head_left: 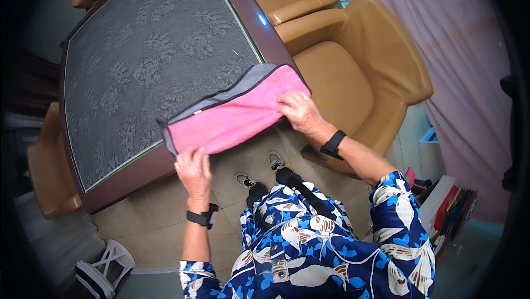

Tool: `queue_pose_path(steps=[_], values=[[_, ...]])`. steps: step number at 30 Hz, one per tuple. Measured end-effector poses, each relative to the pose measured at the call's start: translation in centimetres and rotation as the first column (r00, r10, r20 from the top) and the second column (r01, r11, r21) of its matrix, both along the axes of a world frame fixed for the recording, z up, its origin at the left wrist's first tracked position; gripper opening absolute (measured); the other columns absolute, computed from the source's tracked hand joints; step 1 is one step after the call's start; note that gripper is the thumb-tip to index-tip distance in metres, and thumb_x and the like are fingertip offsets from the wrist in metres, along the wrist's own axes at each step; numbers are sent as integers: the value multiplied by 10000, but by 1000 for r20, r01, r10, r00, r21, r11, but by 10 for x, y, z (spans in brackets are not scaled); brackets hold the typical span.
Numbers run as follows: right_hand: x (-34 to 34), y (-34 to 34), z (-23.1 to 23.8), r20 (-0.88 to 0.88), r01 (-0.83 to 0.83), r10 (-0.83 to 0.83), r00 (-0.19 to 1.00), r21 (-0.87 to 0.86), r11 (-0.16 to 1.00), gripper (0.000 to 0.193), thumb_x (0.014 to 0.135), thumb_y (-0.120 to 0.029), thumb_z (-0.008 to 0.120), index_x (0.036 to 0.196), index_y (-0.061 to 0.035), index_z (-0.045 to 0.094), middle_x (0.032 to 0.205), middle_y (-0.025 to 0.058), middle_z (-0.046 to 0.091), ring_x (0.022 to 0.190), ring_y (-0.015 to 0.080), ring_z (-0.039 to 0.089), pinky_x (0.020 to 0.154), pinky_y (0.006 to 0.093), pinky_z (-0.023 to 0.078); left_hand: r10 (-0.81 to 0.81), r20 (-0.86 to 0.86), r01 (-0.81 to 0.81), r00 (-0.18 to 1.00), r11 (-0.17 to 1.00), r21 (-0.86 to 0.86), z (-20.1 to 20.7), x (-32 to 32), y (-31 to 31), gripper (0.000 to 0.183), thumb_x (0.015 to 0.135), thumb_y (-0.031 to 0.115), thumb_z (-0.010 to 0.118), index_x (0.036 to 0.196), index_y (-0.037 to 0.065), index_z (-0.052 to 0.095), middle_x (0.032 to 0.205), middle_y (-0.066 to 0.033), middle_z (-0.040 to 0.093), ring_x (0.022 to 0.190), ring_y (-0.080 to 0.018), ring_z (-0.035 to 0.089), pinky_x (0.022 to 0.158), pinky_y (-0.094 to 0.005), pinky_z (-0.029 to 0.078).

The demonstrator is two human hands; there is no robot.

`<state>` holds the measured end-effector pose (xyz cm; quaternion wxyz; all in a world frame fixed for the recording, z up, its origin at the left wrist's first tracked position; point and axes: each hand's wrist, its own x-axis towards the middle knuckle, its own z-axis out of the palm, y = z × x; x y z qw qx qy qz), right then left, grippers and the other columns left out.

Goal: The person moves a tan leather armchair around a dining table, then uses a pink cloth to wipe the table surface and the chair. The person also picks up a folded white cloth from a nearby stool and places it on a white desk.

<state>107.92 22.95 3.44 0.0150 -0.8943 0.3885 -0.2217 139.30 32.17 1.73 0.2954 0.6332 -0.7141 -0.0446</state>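
A pink cloth (232,117) with a grey side and dark edging lies folded over the near edge of the table (143,73), its lower part hanging past that edge. At its lower left corner, my left hand (193,171) pinches the cloth between thumb and fingers. Farther right, my right hand (300,110) grips the cloth close to its right end. The grey side shows as a strip along the far edge, with a small white tag at the seam.
Tan armchairs (337,78) stand along the table's right side, and another tan chair (49,161) is at the left. A pink curtain (441,51) hangs at the right. Folders (455,208) stand at lower right; a white folding stool (107,268) is at lower left.
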Motion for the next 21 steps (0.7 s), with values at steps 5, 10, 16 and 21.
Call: queue_pose_path(steps=[5, 10, 16, 21], values=[[-10, 14, 19, 74, 413, -423, 903, 116, 903, 335, 738, -152, 611, 1037, -4, 576, 1192, 185, 524, 1135, 338, 483, 962, 432, 370, -69, -127, 87, 989, 986, 145, 2, -64, 9, 89, 775, 108, 630, 834, 52, 596, 815, -104, 531, 743, -283, 536, 645, -392, 460], [42, 20, -10, 41, 623, -655, 754, 270, 734, 757, 737, -366, 666, 1311, 45, 392, 1422, 227, 292, 1331, 382, 245, 1071, 498, 210, -121, -497, 331, 859, 872, 361, -6, -115, 15, 111, 824, 142, 591, 839, 32, 592, 874, -137, 576, 793, -334, 580, 678, -409, 464], [43, -5, -27, -38, 606, -608, 793, 145, 782, 752, 755, -375, 647, 1333, 19, 371, 1441, 217, 259, 1350, 379, 201, 1064, 564, 160, -242, -562, 355, 791, 930, 99, 23, -103, -9, 130, 778, 66, 611, 896, 19, 637, 953, -112, 626, 870, -282, 606, 764, -351, 490], [25, -23, -20, -124, 520, -505, 854, 190, 833, 689, 799, -346, 607, 1347, -6, 363, 1456, 186, 245, 1361, 355, 186, 1077, 535, 169, -60, -267, 57, 962, 998, -19, 27, -43, -42, 188, 757, 70, 611, 941, 36, 627, 1051, -116, 589, 1070, -308, 527, 936, -432, 380]])
